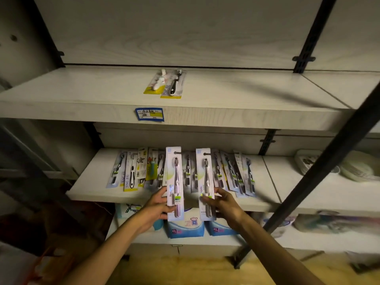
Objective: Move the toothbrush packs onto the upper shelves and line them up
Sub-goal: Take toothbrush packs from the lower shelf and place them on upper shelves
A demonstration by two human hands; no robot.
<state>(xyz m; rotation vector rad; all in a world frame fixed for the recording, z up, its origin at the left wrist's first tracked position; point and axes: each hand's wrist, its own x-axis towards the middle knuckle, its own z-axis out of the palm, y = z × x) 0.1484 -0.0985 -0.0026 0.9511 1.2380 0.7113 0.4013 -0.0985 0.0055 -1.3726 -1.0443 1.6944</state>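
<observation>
A tall white carded toothbrush pack is pinched upright by the left hand, and a matching white pack by the right hand, in front of the pale wooden middle shelf. Two packs are laid on the upper shelf.

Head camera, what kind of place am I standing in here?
Probably a small shop or its stockroom: a blue price label on the upper shelf's edge, carded toothbrush packs spread along the middle shelf, and packaged goods marked XL below.
</observation>
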